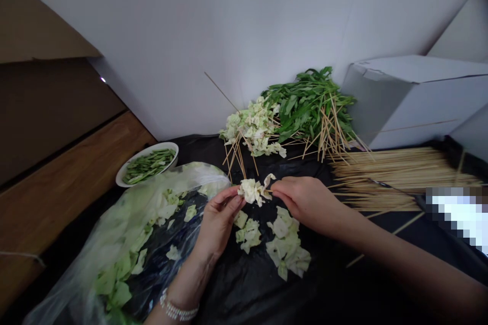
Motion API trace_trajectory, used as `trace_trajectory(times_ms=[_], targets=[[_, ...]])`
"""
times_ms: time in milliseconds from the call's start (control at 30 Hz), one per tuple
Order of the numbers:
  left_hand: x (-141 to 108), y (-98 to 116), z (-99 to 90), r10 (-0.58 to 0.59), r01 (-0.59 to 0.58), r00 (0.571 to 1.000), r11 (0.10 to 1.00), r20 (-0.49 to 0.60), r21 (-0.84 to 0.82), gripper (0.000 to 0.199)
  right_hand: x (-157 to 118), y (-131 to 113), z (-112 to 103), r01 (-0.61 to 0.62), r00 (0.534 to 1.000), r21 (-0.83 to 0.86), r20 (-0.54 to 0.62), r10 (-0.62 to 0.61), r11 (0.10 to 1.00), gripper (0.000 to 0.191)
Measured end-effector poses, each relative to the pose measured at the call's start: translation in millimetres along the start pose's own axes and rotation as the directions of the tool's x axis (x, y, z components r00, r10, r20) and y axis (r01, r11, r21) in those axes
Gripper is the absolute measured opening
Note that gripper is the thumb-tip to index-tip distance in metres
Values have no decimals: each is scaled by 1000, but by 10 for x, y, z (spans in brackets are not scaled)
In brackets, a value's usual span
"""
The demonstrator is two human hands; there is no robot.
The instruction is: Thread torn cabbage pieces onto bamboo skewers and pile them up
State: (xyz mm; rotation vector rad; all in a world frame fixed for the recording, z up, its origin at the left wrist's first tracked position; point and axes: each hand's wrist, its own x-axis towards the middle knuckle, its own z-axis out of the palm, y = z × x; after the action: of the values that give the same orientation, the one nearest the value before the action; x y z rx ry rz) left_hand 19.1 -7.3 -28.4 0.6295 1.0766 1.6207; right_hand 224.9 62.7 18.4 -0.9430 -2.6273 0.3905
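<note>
Cabbage pieces (252, 190) are threaded on a thin wooden skewer (269, 191) between my hands. My left hand (221, 216) pinches the left end of the cabbage with thumb and fingertips. On the other side, my right hand (299, 198) is closed around the skewer, its fingers pressed together. Loose cabbage leaves (287, 249) lie on the black plastic sheet (236, 294) below, with a smaller cabbage pile (248, 233) just left of them. Left of my left hand, a clear plastic bag (102, 233) holds more torn cabbage.
Behind my hands lie finished cabbage skewers (253, 124) and skewered leafy greens (305, 104). Many bare skewers (400, 170) are spread at the right, before a white box (430, 96). A white bowl (120, 179) of cut green vegetables stands at the left.
</note>
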Motion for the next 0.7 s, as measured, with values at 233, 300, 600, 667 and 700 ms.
trace_trajectory(times_ms=[233, 300, 600, 667, 700], targets=[[-2, -24, -6, -24, 24, 1000, 1000, -2, 3, 27, -9, -4, 85, 49, 996, -50, -71, -52, 998, 21], [-3, -35, -8, -27, 27, 1000, 1000, -3, -2, 27, -8, -3, 101, 57, 995, -58, -79, -61, 997, 21], [-73, 78, 9, 11, -12, 993, 1000, 115, 3, 37, -5, 12, 88, 67, 990, 106, -132, -53, 992, 22], [-101, 89, 13, 61, -74, 981, 995, 182, 65, 42, -1, 16, 97, 60, 988, 126, -148, -41, 990, 23], [-112, 89, 13, 79, -100, 974, 991, 210, 90, 43, 0, 18, 103, 59, 987, 135, -156, -38, 989, 23]])
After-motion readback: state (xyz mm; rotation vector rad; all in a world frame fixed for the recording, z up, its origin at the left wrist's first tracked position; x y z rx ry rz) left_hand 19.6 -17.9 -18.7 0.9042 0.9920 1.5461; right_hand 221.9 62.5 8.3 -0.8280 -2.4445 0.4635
